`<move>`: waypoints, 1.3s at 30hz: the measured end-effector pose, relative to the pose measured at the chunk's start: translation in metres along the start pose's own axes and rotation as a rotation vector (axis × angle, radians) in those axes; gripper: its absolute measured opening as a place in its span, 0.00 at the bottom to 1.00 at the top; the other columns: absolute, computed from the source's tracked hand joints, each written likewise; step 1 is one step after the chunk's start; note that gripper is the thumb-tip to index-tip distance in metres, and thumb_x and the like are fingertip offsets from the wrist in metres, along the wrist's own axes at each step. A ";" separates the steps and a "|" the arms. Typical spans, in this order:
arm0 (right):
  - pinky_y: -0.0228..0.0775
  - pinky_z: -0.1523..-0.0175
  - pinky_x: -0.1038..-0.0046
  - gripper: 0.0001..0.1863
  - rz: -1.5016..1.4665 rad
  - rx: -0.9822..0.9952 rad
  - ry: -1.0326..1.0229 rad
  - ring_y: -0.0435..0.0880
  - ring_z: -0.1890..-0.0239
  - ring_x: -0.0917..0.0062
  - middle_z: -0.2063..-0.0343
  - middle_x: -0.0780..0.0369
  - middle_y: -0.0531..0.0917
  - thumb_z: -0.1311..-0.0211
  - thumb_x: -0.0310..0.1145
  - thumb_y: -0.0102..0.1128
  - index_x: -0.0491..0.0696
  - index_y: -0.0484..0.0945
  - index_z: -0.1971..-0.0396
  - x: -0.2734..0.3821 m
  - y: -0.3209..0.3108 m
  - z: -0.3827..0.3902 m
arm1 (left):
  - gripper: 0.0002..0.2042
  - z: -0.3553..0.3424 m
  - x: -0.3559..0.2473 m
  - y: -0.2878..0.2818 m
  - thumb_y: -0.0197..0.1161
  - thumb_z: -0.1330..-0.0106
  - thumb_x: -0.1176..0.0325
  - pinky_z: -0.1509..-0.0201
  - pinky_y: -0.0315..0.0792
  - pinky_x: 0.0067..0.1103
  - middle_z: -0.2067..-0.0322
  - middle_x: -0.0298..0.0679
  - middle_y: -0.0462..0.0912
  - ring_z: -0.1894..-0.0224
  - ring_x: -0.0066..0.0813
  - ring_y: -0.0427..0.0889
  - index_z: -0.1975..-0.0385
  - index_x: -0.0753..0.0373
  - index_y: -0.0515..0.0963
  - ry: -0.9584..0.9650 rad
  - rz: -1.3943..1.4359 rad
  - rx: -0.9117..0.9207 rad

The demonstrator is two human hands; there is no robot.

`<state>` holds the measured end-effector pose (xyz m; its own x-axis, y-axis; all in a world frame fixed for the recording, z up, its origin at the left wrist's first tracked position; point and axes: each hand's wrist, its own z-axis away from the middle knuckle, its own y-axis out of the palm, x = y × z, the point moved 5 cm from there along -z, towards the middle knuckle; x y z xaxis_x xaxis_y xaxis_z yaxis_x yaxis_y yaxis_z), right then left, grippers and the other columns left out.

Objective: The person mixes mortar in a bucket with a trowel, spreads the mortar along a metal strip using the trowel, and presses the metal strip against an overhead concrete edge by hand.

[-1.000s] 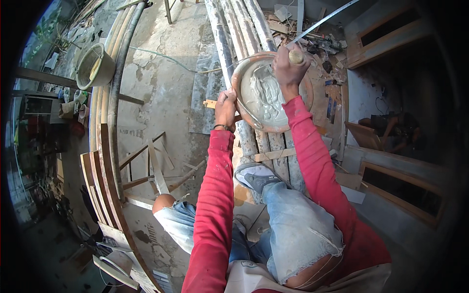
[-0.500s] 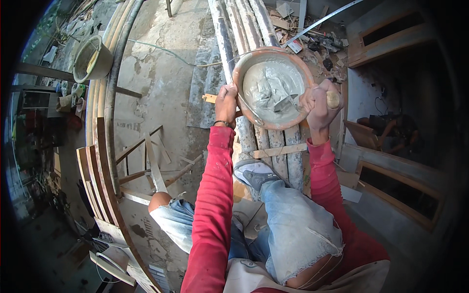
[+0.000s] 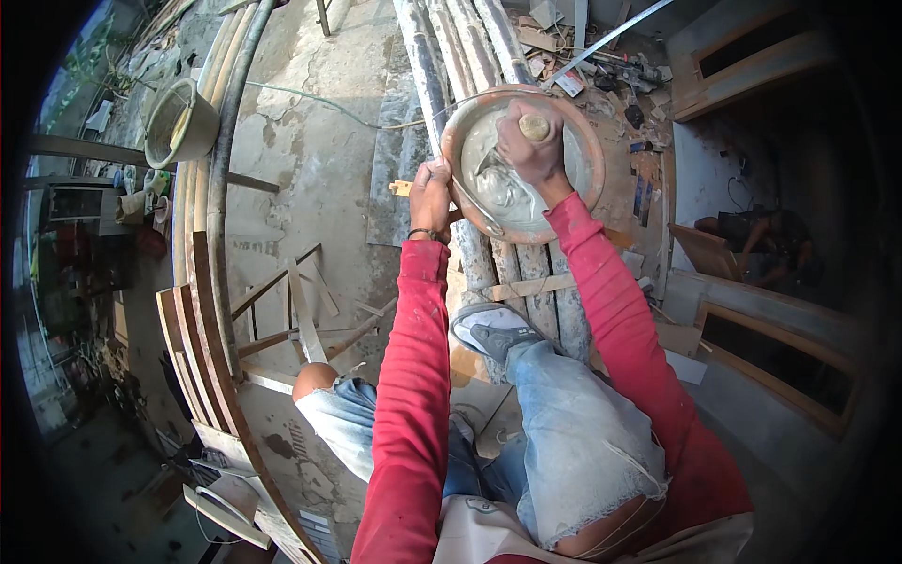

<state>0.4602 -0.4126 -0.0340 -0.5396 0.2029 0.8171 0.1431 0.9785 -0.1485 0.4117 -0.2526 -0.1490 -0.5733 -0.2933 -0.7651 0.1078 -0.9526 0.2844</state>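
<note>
Head view, looking down from a perch of bamboo poles (image 3: 489, 273): round orange pan (image 3: 522, 162) of wet grey plaster (image 3: 498, 183) resting on the poles, just beyond a raised grey shoe (image 3: 493, 329). Left hand (image 3: 430, 195) closed on the pan's near-left rim, dark band at the wrist. Right hand (image 3: 532, 150) inside the pan, fingers wrapped tight round a wooden tool handle (image 3: 536, 127), working end buried in the plaster. Red sleeves and torn pale jeans below the pan. Far left of the pan, a mud-caked bucket (image 3: 178, 122) beside curved timber formwork (image 3: 202, 282). Right of the pan, wooden door frames (image 3: 752, 66) against a wall.
</note>
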 end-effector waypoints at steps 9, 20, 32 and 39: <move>0.51 0.85 0.79 0.14 -0.661 -0.058 0.371 0.58 0.91 0.85 0.93 0.67 0.61 0.43 0.22 0.44 0.48 0.59 0.87 0.067 -0.092 -0.007 | 0.12 0.009 -0.004 -0.003 0.46 0.28 0.58 0.54 0.77 0.42 0.55 0.34 0.73 0.53 0.32 0.77 0.51 0.55 0.68 -0.013 0.034 -0.035; 0.58 0.80 0.75 0.13 -0.009 -0.364 0.270 0.65 0.86 0.84 0.89 0.68 0.66 0.47 0.25 0.55 0.44 0.64 0.87 -0.035 -0.036 0.001 | 0.15 0.007 0.001 0.003 0.46 0.27 0.56 0.52 0.75 0.44 0.47 0.35 0.69 0.48 0.39 0.75 0.46 0.54 0.66 -0.011 0.036 -0.015; 0.59 0.79 0.79 0.13 0.066 -0.357 0.203 0.65 0.85 0.85 0.89 0.67 0.67 0.47 0.23 0.53 0.45 0.63 0.88 -0.030 -0.036 0.017 | 0.14 0.000 0.005 -0.002 0.46 0.28 0.58 0.54 0.76 0.42 0.49 0.37 0.71 0.50 0.37 0.76 0.47 0.54 0.66 -0.016 0.004 -0.044; 0.58 0.82 0.79 0.14 -0.442 -0.288 0.197 0.64 0.90 0.83 0.92 0.64 0.66 0.44 0.22 0.49 0.45 0.59 0.86 0.105 -0.087 0.017 | 0.13 0.009 -0.003 -0.002 0.48 0.29 0.57 0.53 0.76 0.43 0.52 0.35 0.71 0.50 0.36 0.75 0.51 0.54 0.67 -0.006 0.029 -0.030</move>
<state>0.3773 -0.4756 0.0553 -0.4382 -0.2615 0.8600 0.1745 0.9138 0.3667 0.4059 -0.2488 -0.1427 -0.5745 -0.3207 -0.7531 0.1487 -0.9456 0.2893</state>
